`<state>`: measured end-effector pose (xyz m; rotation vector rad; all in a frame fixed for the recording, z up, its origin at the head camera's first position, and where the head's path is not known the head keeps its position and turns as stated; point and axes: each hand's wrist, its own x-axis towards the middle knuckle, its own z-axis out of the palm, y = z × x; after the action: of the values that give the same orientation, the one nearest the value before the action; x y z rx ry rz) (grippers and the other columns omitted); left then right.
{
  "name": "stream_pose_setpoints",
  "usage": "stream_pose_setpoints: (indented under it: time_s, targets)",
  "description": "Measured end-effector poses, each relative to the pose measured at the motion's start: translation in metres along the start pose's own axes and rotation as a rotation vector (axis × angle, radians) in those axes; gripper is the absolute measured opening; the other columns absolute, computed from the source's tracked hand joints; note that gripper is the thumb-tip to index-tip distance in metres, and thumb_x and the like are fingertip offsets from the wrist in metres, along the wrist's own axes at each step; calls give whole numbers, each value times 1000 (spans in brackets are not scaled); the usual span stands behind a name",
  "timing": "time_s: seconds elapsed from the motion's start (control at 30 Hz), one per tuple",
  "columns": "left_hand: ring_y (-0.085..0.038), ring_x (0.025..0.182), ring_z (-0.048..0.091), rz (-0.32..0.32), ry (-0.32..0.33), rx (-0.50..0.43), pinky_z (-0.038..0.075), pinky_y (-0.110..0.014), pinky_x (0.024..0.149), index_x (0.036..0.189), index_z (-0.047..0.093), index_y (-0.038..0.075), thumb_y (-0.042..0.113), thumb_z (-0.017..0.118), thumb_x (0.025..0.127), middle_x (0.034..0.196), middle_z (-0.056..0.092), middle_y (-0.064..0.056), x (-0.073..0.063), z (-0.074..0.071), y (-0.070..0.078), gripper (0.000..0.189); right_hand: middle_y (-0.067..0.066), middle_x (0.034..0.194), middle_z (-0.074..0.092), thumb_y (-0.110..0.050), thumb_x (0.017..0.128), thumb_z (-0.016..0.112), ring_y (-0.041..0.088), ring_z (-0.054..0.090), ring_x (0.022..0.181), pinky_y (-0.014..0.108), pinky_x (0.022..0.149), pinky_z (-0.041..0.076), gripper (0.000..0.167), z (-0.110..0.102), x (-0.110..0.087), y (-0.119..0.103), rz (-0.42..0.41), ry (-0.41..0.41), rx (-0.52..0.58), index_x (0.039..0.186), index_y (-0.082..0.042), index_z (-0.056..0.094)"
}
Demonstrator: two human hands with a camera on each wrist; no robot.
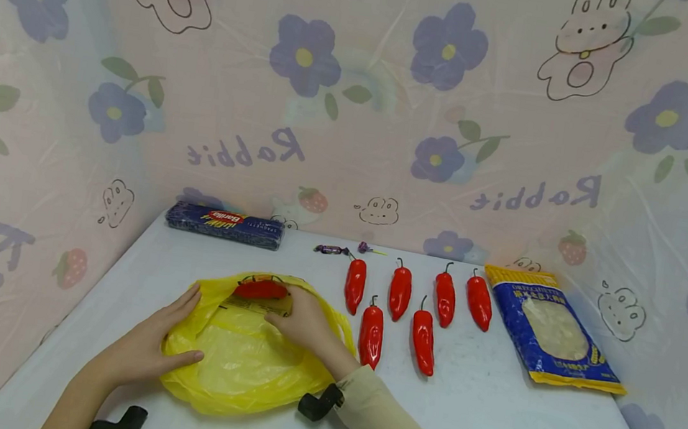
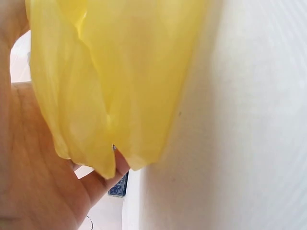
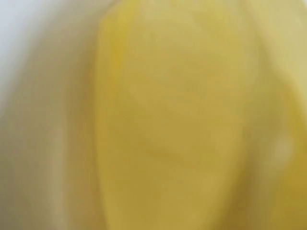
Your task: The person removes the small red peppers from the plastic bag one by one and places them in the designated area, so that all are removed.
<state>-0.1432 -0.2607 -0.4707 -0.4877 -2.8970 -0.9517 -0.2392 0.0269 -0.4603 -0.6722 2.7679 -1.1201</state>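
Observation:
A yellow plastic bag (image 1: 244, 375) lies on the table with its mouth facing up and toward me. My left hand (image 1: 137, 347) holds its left rim, the thumb on the inner side and the fingers outside; in the left wrist view the yellow film (image 2: 139, 86) hangs by the palm (image 2: 43, 172). My right hand (image 1: 304, 318) reaches into the mouth at the far side, beside red peppers (image 1: 261, 290) and a tan printed item (image 1: 257, 303) in the bag. Its fingers are partly hidden, so its grip is unclear. Blurred yellow film (image 3: 168, 120) fills the right wrist view.
Several red peppers (image 1: 399, 293) lie in two rows right of the bag. A blue spaghetti pack (image 1: 225, 226) lies back left, and a blue and yellow pasta bag (image 1: 554, 329) at right. A purple wrapped candy (image 1: 331, 250) and a lollipop (image 1: 363, 247) lie near the back edge.

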Motion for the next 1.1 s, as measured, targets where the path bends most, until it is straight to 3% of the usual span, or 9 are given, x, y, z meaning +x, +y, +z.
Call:
stream_pose_setpoints:
  time_s: [0.23,0.43,0.63,0.73,0.9,1.0,1.1]
  targets:
    - [-55,153,30,-6,2,8,32,-75,117,166,30,1,50,80,91,176,21,-18,0,0,1,102,10,142,68,-29,93,84,28,62,134,43,116,50,62,3,12,7,34,18,-12,146,-6,61]
    - [-55,152,31,-12,-1,10,33,-76,116,165,31,1,50,79,92,175,22,-19,0,0,2,101,11,139,70,-26,92,84,27,66,125,43,110,55,59,3,11,9,88,29,-4,144,-7,63]
    - [-55,152,32,-21,-7,15,34,-76,116,165,31,1,51,79,91,174,23,-20,0,0,2,102,7,129,75,-26,91,86,25,69,122,40,107,56,52,6,12,11,85,36,2,138,-11,71]
    - [-55,152,31,-24,-9,16,33,-76,116,166,31,1,51,79,91,175,23,-21,0,0,2,102,4,124,77,-29,89,87,17,70,108,36,100,58,51,8,12,11,84,43,11,135,-14,73]
    - [-55,153,30,-26,-13,14,33,-76,116,166,30,2,52,79,92,175,21,-20,1,1,1,102,2,114,78,-32,88,88,9,59,80,25,75,53,51,11,12,12,103,52,25,133,-14,74]
    - [-55,153,30,-27,-12,14,33,-76,116,166,30,2,52,79,91,175,21,-19,1,1,1,102,2,110,78,-32,88,88,9,56,74,22,67,49,52,11,11,12,115,49,38,134,-14,74]
    - [-55,153,30,-28,-12,19,33,-76,116,166,30,2,52,79,91,175,21,-20,0,1,1,102,2,111,78,-32,88,88,8,58,76,21,68,51,51,12,11,11,116,51,49,134,-14,74]
